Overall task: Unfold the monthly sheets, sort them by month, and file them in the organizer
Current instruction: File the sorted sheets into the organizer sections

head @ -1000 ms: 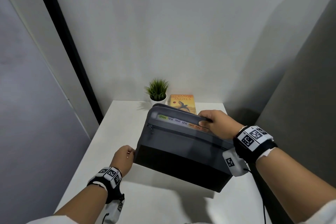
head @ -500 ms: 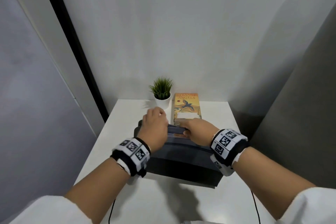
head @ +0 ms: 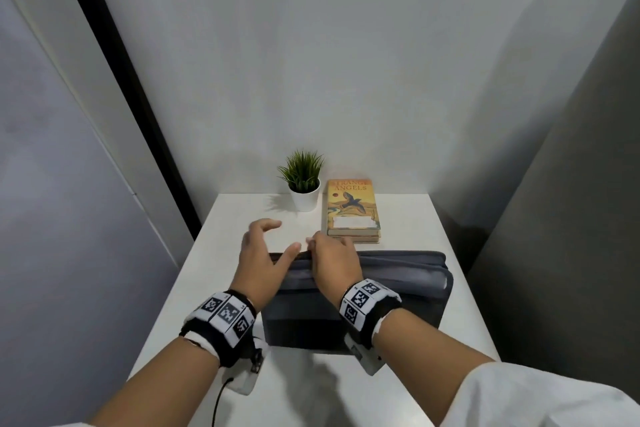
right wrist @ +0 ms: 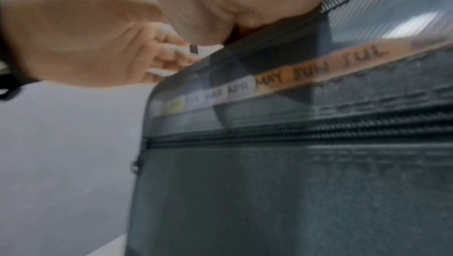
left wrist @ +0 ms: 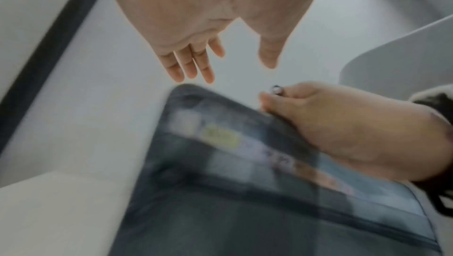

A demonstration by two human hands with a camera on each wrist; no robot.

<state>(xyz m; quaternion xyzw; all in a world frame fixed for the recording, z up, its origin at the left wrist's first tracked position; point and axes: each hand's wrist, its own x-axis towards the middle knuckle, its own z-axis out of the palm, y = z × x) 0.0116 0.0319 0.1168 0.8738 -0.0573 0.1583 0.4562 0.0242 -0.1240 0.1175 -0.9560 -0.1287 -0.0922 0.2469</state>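
Head view looks down; wrist views close, sharing organizer (head: 398, 291)

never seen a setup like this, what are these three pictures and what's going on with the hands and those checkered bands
No machine here: a person works with bare hands, and the checkered bands carry small wrist cameras. The wide picture is from a head camera looking down at a white table. The two blurry close-ups look along each hand from its wrist.

On the table stands a grey zip organizer with month tabs; MAR to JUL are readable. Behind it are a small potted plant and a book.

The right hand has a grip on a small metal piece at the organizer's top edge, likely the zip pull. The left hand hovers open at the top left corner, holding nothing.
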